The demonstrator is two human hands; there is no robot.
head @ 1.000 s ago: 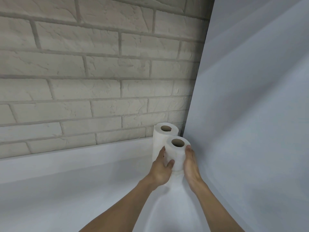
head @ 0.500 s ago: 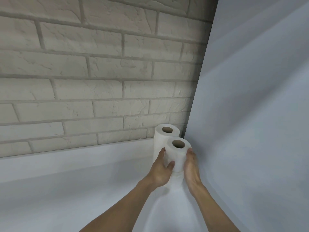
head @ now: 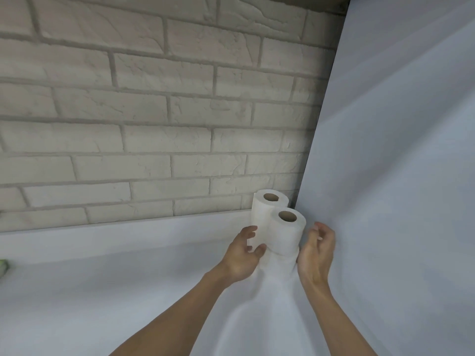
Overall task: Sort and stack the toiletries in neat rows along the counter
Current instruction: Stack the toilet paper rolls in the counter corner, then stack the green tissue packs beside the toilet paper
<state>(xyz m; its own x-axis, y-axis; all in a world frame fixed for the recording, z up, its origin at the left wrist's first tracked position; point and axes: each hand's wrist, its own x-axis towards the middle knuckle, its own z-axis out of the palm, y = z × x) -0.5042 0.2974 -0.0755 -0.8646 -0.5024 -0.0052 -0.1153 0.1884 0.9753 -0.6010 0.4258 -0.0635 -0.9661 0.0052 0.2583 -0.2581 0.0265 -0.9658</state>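
Two bare forearms reach over the white counter [head: 123, 299] toward the white side panel [head: 401, 176] that closes it off on the right.

The right hand [head: 317, 253] sits between the panel and the near stack of toilet rolls [head: 284, 240]. Its fingers are loosely curled with a gap to the paper, and it holds nothing. Whether the heel of the palm brushes the stack's lower roll cannot be told.

The left hand [head: 241, 258] is on the side of the stack away from the panel. It is relaxed and spread, with the fingers gently bent and gripping nothing. The thumb tip lies right against the paper, though true contact is unclear.

The near stack stands upright on the counter just beside the panel, one roll on another, with the cardboard core facing up.

Touching it from behind, and equally close to the panel, stands the far stack of toilet rolls [head: 262, 214], also upright with its core up.

Behind that a low white upstand [head: 115, 235] runs away from the panel along the counter's back edge. Above it a pale brick wall [head: 154, 111] meets the panel in the corner.

Well apart from the panel, at the left edge of the view, a blurred greenish thing [head: 2, 267] rests on the counter.
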